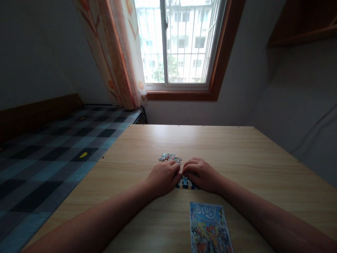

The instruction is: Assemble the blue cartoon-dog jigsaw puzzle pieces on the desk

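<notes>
A partly assembled jigsaw puzzle (185,183) lies on the table, showing a blue cartoon dog's face. My left hand (164,177) rests at its left edge, fingers curled and thumb by the puzzle. From the right, my right hand (202,174) covers part of it, with fingers bent together at the upper edge. Whatever is between the fingers of either hand is too small or hidden to make out. Just beyond my left hand sits a heap of loose jigsaw pieces (168,157), partly hidden by the fingers.
A colourful "Bluey" picture sheet (210,226) lies near me, below the puzzle. The wooden table (223,142) reaches toward a barred window (188,45) with a flowered curtain (118,52). Along the left stands a bed with a checked cover (65,154). A shelf (305,33) hangs upper right.
</notes>
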A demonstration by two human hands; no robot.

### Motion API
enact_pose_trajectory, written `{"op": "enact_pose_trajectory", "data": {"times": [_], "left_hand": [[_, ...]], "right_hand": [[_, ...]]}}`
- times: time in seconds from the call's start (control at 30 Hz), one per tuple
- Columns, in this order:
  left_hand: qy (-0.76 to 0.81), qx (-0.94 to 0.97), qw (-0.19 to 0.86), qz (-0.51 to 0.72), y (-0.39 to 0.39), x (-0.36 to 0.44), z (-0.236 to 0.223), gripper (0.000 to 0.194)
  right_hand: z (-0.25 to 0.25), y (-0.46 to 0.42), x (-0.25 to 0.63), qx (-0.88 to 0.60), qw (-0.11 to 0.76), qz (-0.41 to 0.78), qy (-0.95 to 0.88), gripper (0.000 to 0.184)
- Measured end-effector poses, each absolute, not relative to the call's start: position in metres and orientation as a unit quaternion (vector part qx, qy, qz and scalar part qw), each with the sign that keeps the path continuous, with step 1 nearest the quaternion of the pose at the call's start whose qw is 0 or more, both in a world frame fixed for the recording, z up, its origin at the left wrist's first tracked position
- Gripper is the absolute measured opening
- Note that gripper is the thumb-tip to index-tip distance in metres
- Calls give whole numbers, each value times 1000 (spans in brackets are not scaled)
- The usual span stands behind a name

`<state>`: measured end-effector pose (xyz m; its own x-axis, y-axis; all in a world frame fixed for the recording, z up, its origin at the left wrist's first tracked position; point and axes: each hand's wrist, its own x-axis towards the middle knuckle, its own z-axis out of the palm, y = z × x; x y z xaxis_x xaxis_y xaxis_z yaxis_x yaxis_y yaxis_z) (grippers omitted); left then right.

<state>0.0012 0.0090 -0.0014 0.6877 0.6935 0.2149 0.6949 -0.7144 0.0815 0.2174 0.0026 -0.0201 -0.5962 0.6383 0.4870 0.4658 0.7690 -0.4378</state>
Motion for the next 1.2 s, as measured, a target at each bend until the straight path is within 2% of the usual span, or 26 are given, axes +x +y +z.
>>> {"op": "enact_pose_trajectory", "data": {"times": [1.2], "left_hand": [[-374,-920,4,-116,10,1,-2,23]], "right_hand": [[-19,2,218,-313,324,140,-882,13]]}}
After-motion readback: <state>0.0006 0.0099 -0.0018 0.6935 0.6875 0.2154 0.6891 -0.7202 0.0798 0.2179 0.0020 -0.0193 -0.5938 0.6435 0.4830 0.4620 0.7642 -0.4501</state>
